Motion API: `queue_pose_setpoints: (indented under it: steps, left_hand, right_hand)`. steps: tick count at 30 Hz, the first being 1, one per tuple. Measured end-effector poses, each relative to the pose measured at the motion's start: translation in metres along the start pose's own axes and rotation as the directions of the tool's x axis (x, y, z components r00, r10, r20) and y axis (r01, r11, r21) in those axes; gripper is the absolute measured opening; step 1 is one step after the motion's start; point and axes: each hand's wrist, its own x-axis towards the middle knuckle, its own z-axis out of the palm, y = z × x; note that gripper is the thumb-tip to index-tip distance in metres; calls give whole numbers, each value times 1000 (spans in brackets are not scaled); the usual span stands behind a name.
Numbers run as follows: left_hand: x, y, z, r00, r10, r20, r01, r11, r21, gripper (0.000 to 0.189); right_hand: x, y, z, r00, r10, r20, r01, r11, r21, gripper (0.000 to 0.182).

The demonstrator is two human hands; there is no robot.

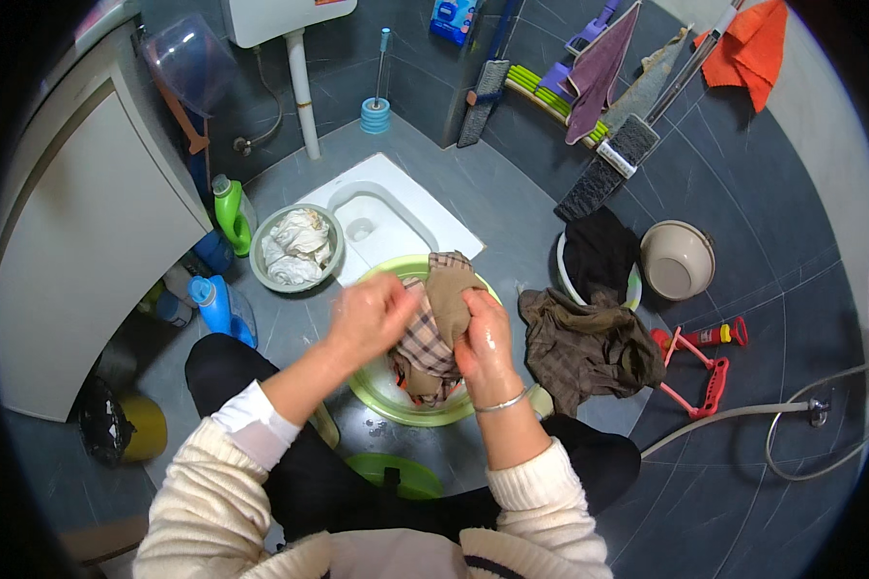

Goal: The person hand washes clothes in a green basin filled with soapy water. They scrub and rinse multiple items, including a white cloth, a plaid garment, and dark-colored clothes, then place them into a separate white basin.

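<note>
Over a light green plastic basin (368,411) on the floor, my right hand (487,340) grips a wet brown and plaid cloth (429,326). Suds show on that hand, and a silver bangle is round its wrist. My left hand (369,315) is at the left of the cloth, blurred, its fingers curled; whether it pinches the cloth's edge I cannot tell. The lower part of the cloth hangs into the basin, where whitish suds and some orange-patterned fabric show.
A grey basin (259,271) of white cloth stands beside the squat toilet (449,228). At right, a dark brown garment (586,351) lies against a basin with black cloth (601,250). Detergent bottles (224,311) stand at left; a hose (724,416) runs at lower right.
</note>
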Motion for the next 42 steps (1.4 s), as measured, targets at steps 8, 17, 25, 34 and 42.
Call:
queue_pose_setpoints:
  steps: [8, 17, 25, 34, 42]
  left_hand:
    - [-1, -14, 4, 922, -108, 372, 278, 855, -439, 69]
    - [39, -35, -59, 905, -425, 0, 362, 771, 524, 50]
    - [24, -15, -22, 945, 276, 175, -261, 960, -105, 75]
    - [12, 1, -3, 973, -1, 231, 193, 548, -814, 29]
    - [7, -15, 9, 997, -83, 5, 56, 631, -774, 30]
  right_hand:
    - [-33, -21, 23, 973, -106, 204, 84, 990, 117, 7]
    - [-39, -160, 14, 673, -718, 179, 718, 575, -392, 9]
    - [-39, -147, 74, 696, -615, 370, 717, 566, -407, 10]
    - [29, -80, -4, 874, -364, 323, 477, 512, -714, 52]
    - [7, 173, -144, 818, -400, 414, 549, 328, -769, 22]
